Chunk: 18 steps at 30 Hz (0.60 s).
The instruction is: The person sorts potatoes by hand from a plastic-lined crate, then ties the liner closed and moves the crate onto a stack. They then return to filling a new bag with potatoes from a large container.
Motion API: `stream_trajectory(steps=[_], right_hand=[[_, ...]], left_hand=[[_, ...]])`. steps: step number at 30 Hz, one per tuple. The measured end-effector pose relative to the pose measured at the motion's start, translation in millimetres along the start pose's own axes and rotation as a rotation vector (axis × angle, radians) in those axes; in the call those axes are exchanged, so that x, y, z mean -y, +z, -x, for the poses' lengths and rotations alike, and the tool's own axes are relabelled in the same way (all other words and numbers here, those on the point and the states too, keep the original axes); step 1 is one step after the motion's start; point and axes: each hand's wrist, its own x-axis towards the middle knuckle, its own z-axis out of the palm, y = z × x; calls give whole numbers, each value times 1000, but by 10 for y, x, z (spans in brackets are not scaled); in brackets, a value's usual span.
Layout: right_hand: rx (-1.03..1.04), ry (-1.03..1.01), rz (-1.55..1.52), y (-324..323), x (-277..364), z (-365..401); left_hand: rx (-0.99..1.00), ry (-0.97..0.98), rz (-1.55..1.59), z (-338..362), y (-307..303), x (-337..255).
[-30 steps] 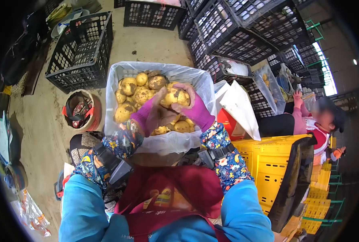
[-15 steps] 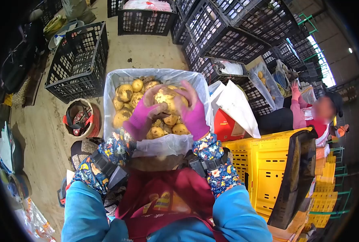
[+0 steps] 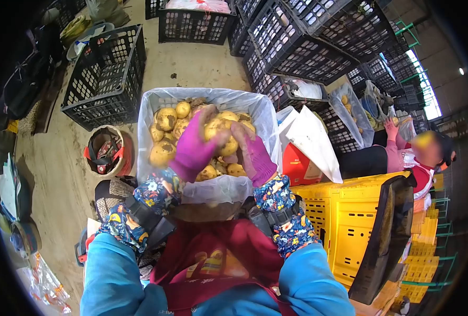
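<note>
Both of my hands wear purple gloves with soiled fingers, above a crate (image 3: 156, 100) lined with clear plastic and filled with muddy potatoes (image 3: 163, 152). My left hand (image 3: 198, 143) is wrapped round the left side of a yellow potato (image 3: 216, 127). On that potato's right side, my right hand (image 3: 252, 152) has its fingers closed against it. The two hands nearly meet around the potato, which hides part of the pile beneath. Soil sticks to many potatoes in the crate.
An empty black crate (image 3: 105, 79) and a round bag (image 3: 106, 151) stand at left. Stacked black crates (image 3: 302, 47) rise behind right. White paper (image 3: 315, 142) and a yellow crate (image 3: 344, 226) lie close on the right. A co-worker (image 3: 407, 152) is further right.
My hands have turned around the potato; my left fingers now reach across its front, and my right hand has dropped slightly. The view has shifted a little, and the co-worker's head sits lower.
</note>
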Motion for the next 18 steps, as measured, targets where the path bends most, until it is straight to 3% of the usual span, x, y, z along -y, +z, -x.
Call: stream_trajectory(steps=[2, 3, 6, 9, 12, 13, 16, 18], right_hand=[[-81, 186, -80, 39, 61, 41], [-123, 279, -117, 84, 157, 61], [-170, 265, 11, 167, 271, 138], [-20, -487, 759, -81, -103, 122], [-47, -505, 666, -171, -258, 67], [-30, -417, 691, -209, -284, 56], [-83, -518, 791, -264, -391, 40], [-93, -437, 621, -270, -369, 63]], left_hand=[[30, 162, -447, 67, -37, -151], [44, 109, -441, 61, -48, -170], [-20, 405, -655, -114, -148, 399], [-20, -16, -112, -171, -168, 84], [-30, -529, 392, -168, -106, -298], [58, -326, 274, -90, -60, -218], [226, -385, 541, -90, -83, -146], [246, -380, 518, -69, -137, -219]])
